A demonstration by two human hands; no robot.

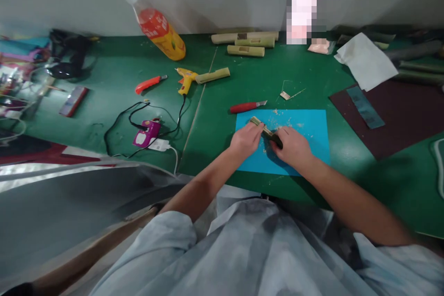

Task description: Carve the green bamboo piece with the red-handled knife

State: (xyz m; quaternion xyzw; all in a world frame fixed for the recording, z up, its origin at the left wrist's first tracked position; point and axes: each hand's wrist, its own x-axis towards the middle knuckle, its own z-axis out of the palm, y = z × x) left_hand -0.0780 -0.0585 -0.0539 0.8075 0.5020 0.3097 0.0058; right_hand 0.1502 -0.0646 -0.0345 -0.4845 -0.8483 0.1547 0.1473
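My left hand (pixel 247 139) is closed round the near side of a short bamboo piece (pixel 255 121), with its pale end poking out past my fingers. At the piece's darker end, my right hand (pixel 293 145) grips with fingers curled; what lies inside that palm is hidden. The bamboo is held slantwise over a blue sheet (pixel 312 122) sprinkled with pale shavings. Just beyond the sheet's upper left edge lies a red-handled carving knife (pixel 244 107). A small pale chip (pixel 285 95) with thin slivers rests farther back.
To the left are a yellow glue gun (pixel 186 79), a cut bamboo piece (pixel 218 75), an orange utility knife (pixel 149 85), a purple power block (pixel 147 133) with cables and a drink bottle (pixel 161 32). Bamboo tubes (pixel 245 51) line the wall. A dark board (pixel 367 120) lies right.
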